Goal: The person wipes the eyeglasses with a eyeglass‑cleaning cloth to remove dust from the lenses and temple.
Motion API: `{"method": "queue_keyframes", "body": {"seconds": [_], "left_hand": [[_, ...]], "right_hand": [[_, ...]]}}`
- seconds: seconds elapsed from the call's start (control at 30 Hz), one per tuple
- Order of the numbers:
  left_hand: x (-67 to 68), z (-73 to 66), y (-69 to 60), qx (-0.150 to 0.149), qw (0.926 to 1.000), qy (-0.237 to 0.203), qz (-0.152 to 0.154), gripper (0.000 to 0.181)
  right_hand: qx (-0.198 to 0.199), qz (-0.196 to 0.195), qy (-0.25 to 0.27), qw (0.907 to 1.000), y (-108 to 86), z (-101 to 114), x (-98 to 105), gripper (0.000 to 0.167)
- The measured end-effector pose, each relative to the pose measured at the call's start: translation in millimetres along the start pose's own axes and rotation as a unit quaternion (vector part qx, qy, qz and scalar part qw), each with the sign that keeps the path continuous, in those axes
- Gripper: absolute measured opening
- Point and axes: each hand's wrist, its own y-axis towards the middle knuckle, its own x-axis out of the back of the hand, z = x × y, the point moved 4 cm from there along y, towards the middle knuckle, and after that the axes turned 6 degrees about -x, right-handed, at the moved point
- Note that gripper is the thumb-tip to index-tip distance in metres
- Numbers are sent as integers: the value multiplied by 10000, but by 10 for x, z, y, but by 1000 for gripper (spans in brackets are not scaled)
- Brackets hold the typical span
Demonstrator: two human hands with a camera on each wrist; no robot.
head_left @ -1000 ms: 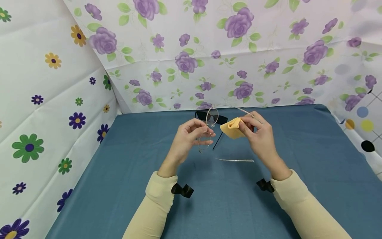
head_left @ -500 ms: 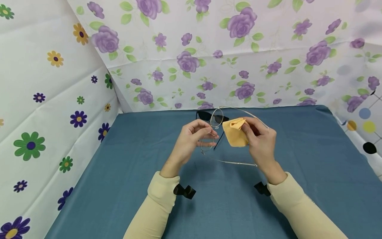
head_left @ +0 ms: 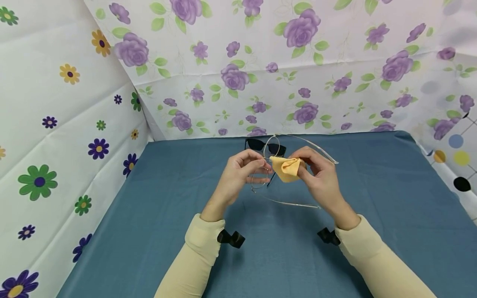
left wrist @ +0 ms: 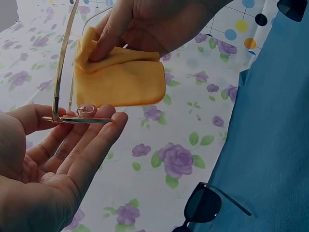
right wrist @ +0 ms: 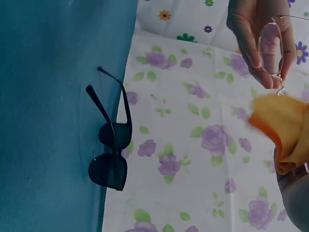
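Observation:
My left hand point(head_left: 238, 171) pinches thin-rimmed eyeglasses point(head_left: 294, 204) near the bridge, between thumb and fingers. Both temples of the eyeglasses point toward the right, and one round lens point(right wrist: 271, 48) shows clearly in the right wrist view. A folded yellow cloth point(head_left: 285, 169) is gripped by my right hand point(head_left: 318, 176), thumb on top. In the head view the cloth covers part of the upper lens area. The left wrist view has the cloth point(left wrist: 120, 82) just above the nose pad point(left wrist: 86, 110); whether it touches the lens I cannot tell.
Black sunglasses point(head_left: 255, 144) lie behind the hands at the back of the blue-covered table point(head_left: 167, 207), temples unfolded. Floral sheets point(head_left: 208, 95) hang behind and on the left. Black straps point(head_left: 231, 239) sit at both wrists.
The right hand has brought the yellow cloth left, up to the upper lens, and the cloth has turned in its grip. The left hand keeps its hold on the eyeglasses.

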Motion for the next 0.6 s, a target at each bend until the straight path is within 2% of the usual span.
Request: {"method": "queue_keyframes", "body": {"seconds": [0.1,0.2,0.3,0.37,0.43,0.53,0.6], "left_hand": [[-4,6,2,5,10000,33,57,10],[-28,11,-5,91,9996,8,250,11],[-71,16,-13,211,9987,3,463,12],[-96,21,-16,265,9980,15,569,16],[-112,26,-18,273,9975,38,646,21],[-121,33,-20,259,9972,35,702,25],[-122,31,-21,246,9973,32,697,22]], "right_hand": [[-46,10,403,9992,-5,-4,-7,15],[-388,-118,521,9978,-3,-37,-4,19],[-622,-322,373,9968,-2,-74,-3,21],[-342,-472,-61,9983,5,-72,-12,22],[176,-595,-732,9954,7,-54,-32,23],[1049,-807,-1715,9763,2,-30,-56,28],[1431,-885,-2143,9622,-11,-29,-59,31]]}}
